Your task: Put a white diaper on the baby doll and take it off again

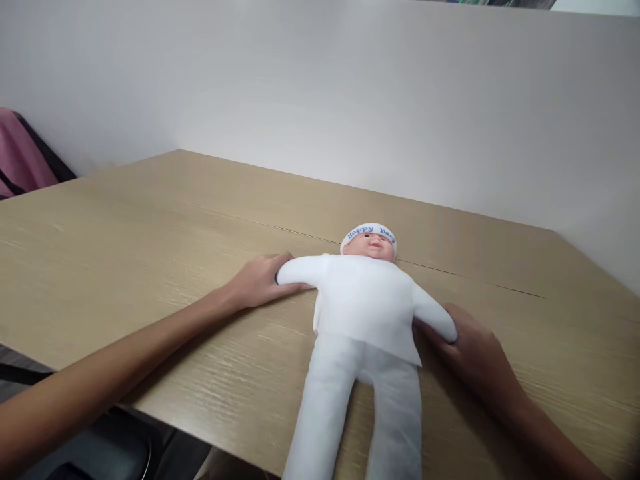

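Observation:
A baby doll point(367, 300) in white clothes lies on its back on the wooden table point(225, 220), head toward the far side. Its white headband carries blue lettering that begins "Happy". My left hand point(263, 280) is closed around the end of the doll's arm on the left of the picture. On the other side, my right hand point(470, 343) grips the opposite arm near its end, with some fingers hidden beneath it. Both doll arms are stretched outward. The legs reach down to the bottom edge of the view, where the feet are cut off.
A white wall or partition point(320, 100) rises behind the table. Pink cloth point(25, 153) hangs over something dark at the far left. Below the table's near edge, a dark chair point(105, 443) shows at lower left. A thin seam crosses the tabletop behind the doll.

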The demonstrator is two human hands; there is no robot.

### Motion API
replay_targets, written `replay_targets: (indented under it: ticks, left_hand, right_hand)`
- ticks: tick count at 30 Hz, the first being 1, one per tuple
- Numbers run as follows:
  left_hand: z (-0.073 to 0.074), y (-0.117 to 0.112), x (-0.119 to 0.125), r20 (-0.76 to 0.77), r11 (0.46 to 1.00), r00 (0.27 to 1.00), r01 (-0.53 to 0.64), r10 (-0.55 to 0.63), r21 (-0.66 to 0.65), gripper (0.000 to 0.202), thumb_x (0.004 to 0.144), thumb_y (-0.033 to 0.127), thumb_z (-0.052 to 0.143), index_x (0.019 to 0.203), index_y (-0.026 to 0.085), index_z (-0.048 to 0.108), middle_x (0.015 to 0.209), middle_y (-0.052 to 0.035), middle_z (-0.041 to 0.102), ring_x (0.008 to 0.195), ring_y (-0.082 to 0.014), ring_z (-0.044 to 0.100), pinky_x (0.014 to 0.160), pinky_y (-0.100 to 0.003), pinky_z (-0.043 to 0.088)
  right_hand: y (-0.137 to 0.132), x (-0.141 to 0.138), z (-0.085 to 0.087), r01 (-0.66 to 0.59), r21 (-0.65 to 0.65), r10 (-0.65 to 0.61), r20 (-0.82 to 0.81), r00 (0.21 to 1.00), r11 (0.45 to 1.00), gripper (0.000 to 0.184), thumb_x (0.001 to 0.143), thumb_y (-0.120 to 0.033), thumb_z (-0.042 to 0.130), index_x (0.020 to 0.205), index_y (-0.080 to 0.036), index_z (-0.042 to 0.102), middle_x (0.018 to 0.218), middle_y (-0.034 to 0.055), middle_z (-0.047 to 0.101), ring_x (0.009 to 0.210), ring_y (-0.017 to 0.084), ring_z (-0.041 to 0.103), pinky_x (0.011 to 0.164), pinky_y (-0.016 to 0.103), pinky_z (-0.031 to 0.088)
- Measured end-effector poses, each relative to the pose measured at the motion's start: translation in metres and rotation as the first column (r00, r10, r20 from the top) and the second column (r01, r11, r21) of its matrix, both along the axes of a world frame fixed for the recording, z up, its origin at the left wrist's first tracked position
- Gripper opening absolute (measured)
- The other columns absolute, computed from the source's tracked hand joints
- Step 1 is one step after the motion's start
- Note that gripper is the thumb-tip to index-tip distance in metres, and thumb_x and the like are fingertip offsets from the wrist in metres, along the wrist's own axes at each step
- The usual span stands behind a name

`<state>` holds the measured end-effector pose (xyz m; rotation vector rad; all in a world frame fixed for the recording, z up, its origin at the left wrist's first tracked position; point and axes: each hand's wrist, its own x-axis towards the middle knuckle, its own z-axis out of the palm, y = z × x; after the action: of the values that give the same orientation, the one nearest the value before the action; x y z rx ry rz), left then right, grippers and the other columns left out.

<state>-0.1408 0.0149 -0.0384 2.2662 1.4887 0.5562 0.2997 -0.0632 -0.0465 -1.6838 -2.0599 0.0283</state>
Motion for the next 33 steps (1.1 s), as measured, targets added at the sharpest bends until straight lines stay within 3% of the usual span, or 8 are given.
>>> replay_targets:
  ticks: [4, 9, 12, 17, 23, 27, 33]
  left_hand:
    - [-0.01, 0.047, 0.009, -0.026, 0.99, 0.998, -0.051, 0.055, 0.128, 0.075, 0.093, 0.09, 0.058, 0.121, 0.022, 0.069, 0.107, -0.0105, 0.081, 0.099, -0.0351, 0.075, 0.091, -0.044, 0.054]
    - [-0.02, 0.102, 0.022, -0.073, 0.968, 0.989, -0.111, 0.13, 0.225, 0.077, 0.093, 0.089, 0.058, 0.122, 0.018, 0.068, 0.1, -0.0125, 0.081, 0.093, -0.036, 0.074, 0.094, -0.048, 0.054]
    - [-0.023, 0.121, 0.023, -0.084, 0.953, 0.989, -0.094, 0.123, 0.288, 0.078, 0.093, 0.089, 0.059, 0.122, 0.018, 0.068, 0.103, -0.0136, 0.08, 0.096, -0.0357, 0.073, 0.096, -0.049, 0.053]
    - [-0.029, 0.12, 0.015, -0.047, 0.924, 0.999, -0.008, 0.028, 0.382, 0.075, 0.098, 0.081, 0.06, 0.138, 0.017, 0.066, 0.128, -0.0166, 0.077, 0.119, -0.0364, 0.066, 0.109, -0.049, 0.05]
    - [-0.031, 0.121, 0.014, -0.019, 0.951, 1.0, -0.017, 0.024, 0.307, 0.072, 0.104, 0.077, 0.055, 0.147, 0.019, 0.062, 0.146, -0.0167, 0.072, 0.127, -0.0364, 0.067, 0.112, -0.049, 0.048]
    - [-0.03, 0.119, 0.015, -0.005, 0.955, 1.0, -0.013, 0.015, 0.296, 0.075, 0.104, 0.076, 0.056, 0.15, 0.017, 0.059, 0.146, -0.0176, 0.073, 0.13, -0.0366, 0.068, 0.115, -0.049, 0.047]
    - [-0.036, 0.08, 0.018, 0.026, 0.941, 0.981, -0.194, 0.195, 0.276, 0.07, 0.105, 0.055, 0.062, 0.159, 0.012, 0.052, 0.15, -0.022, 0.07, 0.139, -0.041, 0.063, 0.12, -0.054, 0.046]
  right_hand:
    - [0.049, -0.003, -0.002, 0.073, 0.01, -0.073, 0.021, 0.997, 0.997, 0.046, 0.105, -0.071, 0.05, 0.11, -0.031, 0.072, 0.109, 0.0159, 0.082, 0.092, 0.043, 0.076, 0.07, 0.045, 0.053]
    - [0.107, 0.0, -0.003, 0.094, 0.024, -0.094, 0.01, 0.996, 0.995, 0.05, 0.102, -0.075, 0.052, 0.1, -0.029, 0.071, 0.095, 0.0173, 0.079, 0.084, 0.04, 0.071, 0.068, 0.042, 0.047]
    - [0.126, 0.004, -0.005, 0.107, 0.015, -0.108, 0.023, 0.994, 0.994, 0.052, 0.101, -0.077, 0.052, 0.099, -0.028, 0.071, 0.096, 0.0185, 0.078, 0.086, 0.039, 0.069, 0.072, 0.044, 0.048]
    - [0.126, 0.013, -0.011, 0.024, 0.098, -0.029, 0.049, 0.998, 0.995, 0.057, 0.104, -0.075, 0.049, 0.111, -0.025, 0.076, 0.114, 0.0206, 0.079, 0.105, 0.043, 0.068, 0.094, 0.052, 0.051]
    - [0.134, 0.018, -0.019, 0.081, 0.087, -0.078, -0.03, 0.996, 0.993, 0.058, 0.102, -0.071, 0.06, 0.132, -0.026, 0.078, 0.126, 0.0121, 0.083, 0.112, 0.039, 0.073, 0.095, 0.048, 0.054]
    - [0.137, 0.02, -0.023, 0.097, 0.099, -0.096, -0.013, 0.995, 0.99, 0.066, 0.102, -0.074, 0.056, 0.138, -0.022, 0.075, 0.128, 0.0146, 0.082, 0.113, 0.039, 0.072, 0.099, 0.049, 0.053]
    - [0.111, 0.011, -0.034, 0.214, 0.163, -0.216, -0.007, 0.976, 0.963, 0.079, 0.098, -0.07, 0.058, 0.149, -0.01, 0.062, 0.138, 0.0259, 0.074, 0.124, 0.043, 0.065, 0.106, 0.056, 0.05]
